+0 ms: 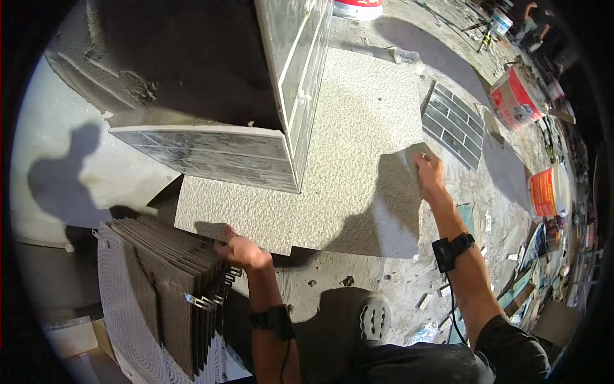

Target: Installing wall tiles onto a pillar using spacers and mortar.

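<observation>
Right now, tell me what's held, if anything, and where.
Cannot tell: right hand curled near the edge of the large pale panel, left hand by the slab stack.

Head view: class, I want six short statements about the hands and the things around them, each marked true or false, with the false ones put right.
1. The right hand is at the right edge of the slab. True.
2. The slab is smooth and black. False: it is pale and rough-textured.
3. The left hand is beside the stack. True.
4. The left hand and right hand are clasped together. False: they are well apart.
5. A brick-patterned panel lies to the right of the slab. True.
6. The stack is right of the panel. False: it is left of the panel.
</observation>
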{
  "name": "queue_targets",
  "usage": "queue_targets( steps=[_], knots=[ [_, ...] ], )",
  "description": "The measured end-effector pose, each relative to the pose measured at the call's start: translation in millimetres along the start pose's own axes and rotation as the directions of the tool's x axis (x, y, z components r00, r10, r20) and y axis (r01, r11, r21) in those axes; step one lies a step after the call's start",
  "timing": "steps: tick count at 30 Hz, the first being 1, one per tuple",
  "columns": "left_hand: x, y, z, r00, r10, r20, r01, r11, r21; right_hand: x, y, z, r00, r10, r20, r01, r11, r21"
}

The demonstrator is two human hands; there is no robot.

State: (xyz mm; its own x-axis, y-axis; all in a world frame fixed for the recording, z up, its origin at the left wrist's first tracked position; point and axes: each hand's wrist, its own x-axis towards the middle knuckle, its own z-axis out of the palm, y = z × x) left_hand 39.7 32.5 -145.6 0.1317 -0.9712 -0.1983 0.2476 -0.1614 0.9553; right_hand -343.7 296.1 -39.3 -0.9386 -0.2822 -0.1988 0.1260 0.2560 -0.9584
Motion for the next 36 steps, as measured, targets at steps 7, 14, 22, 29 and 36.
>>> queue_targets(
  steps=[7,14,22,29,36],
  knots=[
    [45.5,-18.3,-57.1,0.999,0.022,-0.049,-0.031,0.981,-0.193,1.7,12.6,19.4,0.996,-0.055,0.072,0.054,0.998,0.014],
    [63.4,-48.9,-84.5,0.83,0.557,-0.02,-0.557,0.826,-0.083,-2.5,6.0,35.1,0.995,-0.016,0.097,0.02,0.999,-0.045],
    [29.7,-40.4,-31.9,0.821,0.57,-0.034,-0.563,0.799,-0.21,8.0,8.9,11.0,1.0,0.011,0.025,-0.013,0.998,0.066],
    [45.0,-51.4,-47.3,0.866,0.501,-0.004,-0.445,0.765,-0.465,3.2,5.9,13.6,0.998,-0.023,0.062,0.02,0.998,0.054],
    [12.1,-2.6,-10.1,0.984,0.006,-0.178,-0.055,0.961,-0.27,2.5,1.5,6.9,0.997,0.002,0.081,-0.012,0.993,0.118]
  ],
)
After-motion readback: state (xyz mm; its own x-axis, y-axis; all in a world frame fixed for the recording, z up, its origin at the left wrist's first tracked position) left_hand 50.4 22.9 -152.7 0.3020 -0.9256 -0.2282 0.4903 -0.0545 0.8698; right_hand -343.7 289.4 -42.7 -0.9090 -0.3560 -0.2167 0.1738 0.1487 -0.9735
